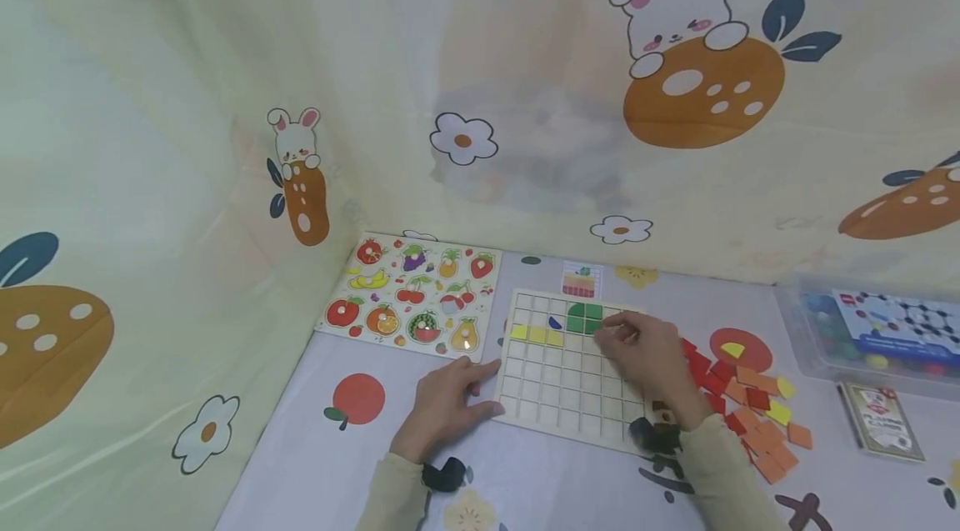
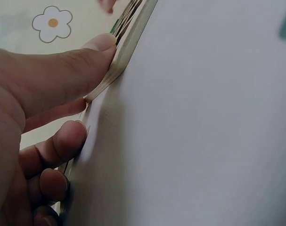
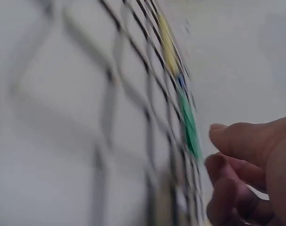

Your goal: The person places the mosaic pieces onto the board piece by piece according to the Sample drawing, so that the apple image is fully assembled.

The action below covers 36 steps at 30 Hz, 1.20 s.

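A cream grid board (image 1: 555, 398) lies on the table. Green tiles (image 1: 584, 318), one blue piece (image 1: 555, 322) and a row of yellow tiles (image 1: 536, 335) sit in its upper cells. My left hand (image 1: 447, 398) is at the board's left edge; its thumb (image 2: 98, 54) and index finger touch the rim in the left wrist view. My right hand (image 1: 651, 352) hovers at the board's upper right, close beside the green tiles. In the right wrist view its thumb (image 3: 232, 139) and bent fingers stand slightly apart, with nothing visible between them.
A fruit puzzle board (image 1: 408, 293) lies at the back left. Behind the grid is a small picture card (image 1: 582, 279). Loose red and orange tiles (image 1: 768, 438) with some yellow ones lie to the right, near a boxed card deck (image 1: 881, 421) and a clear plastic bin (image 1: 817, 356).
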Available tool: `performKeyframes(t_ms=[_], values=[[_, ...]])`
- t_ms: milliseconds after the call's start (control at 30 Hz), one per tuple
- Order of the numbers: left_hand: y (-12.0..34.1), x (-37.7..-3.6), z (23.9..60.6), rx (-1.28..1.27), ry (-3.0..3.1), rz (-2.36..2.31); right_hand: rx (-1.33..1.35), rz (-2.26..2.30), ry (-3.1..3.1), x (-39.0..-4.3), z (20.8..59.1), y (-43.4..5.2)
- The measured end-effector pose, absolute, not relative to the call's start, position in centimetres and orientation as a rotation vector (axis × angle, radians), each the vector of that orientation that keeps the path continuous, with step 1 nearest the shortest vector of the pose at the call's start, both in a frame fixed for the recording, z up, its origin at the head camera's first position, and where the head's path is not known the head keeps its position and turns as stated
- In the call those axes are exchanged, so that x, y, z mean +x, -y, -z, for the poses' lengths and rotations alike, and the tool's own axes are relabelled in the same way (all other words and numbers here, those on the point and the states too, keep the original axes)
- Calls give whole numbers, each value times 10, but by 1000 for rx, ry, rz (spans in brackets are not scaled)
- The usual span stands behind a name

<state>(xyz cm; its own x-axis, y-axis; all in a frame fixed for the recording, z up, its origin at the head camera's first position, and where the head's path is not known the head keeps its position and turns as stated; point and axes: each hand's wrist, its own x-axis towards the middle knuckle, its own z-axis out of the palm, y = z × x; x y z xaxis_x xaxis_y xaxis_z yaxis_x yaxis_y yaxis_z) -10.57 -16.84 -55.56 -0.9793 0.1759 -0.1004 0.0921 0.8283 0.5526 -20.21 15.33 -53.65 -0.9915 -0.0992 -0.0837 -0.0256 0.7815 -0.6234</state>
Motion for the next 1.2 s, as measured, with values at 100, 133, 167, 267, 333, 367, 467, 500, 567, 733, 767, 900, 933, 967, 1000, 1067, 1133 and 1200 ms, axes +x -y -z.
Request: performKeyframes(t_ms=[100,133,167,267,333,367,467,500,567,733,767,900,933,967,1000,1067,1133,1200], values=[[167,-105,554,203,-2861,-851,-6,938,-2863,-207,530,-191],[167,-105,553,202,-2861,-847,25,917,-2862,-207,529,-204],[167,-105,553,201,-2861,-847,34,895,-2880,-208,528,-217],[167,-104,552,202,-2862,-847,57,850,-2905,-207,528,-255],[167,-104,553,201,-2863,-850,64,818,-2910,-204,527,-277],[168,-104,553,199,-2864,-852,65,804,-2909,-203,527,-286],[168,-104,554,195,-2863,-859,92,772,-2855,-201,526,-306],[168,-104,554,195,-2864,-861,101,767,-2835,-201,526,-310],[169,-104,555,198,-2868,-859,108,755,-2827,-200,528,-315],[167,-105,556,206,-2878,-871,102,746,-2842,-199,531,-321],[167,-105,557,208,-2878,-874,104,740,-2841,-200,532,-321],[167,-105,557,202,-2867,-875,110,715,-2825,-202,534,-322],[167,-105,558,200,-2864,-875,106,716,-2826,-202,534,-322],[167,-105,558,197,-2862,-875,94,713,-2835,-202,535,-322],[167,-105,558,192,-2862,-873,78,716,-2847,-201,536,-321],[167,-105,558,188,-2866,-874,50,735,-2878,-200,539,-320],[167,-105,559,190,-2874,-873,21,753,-2915,-197,542,-317],[167,-105,560,191,-2879,-872,-1,775,-2943,-196,545,-315]])
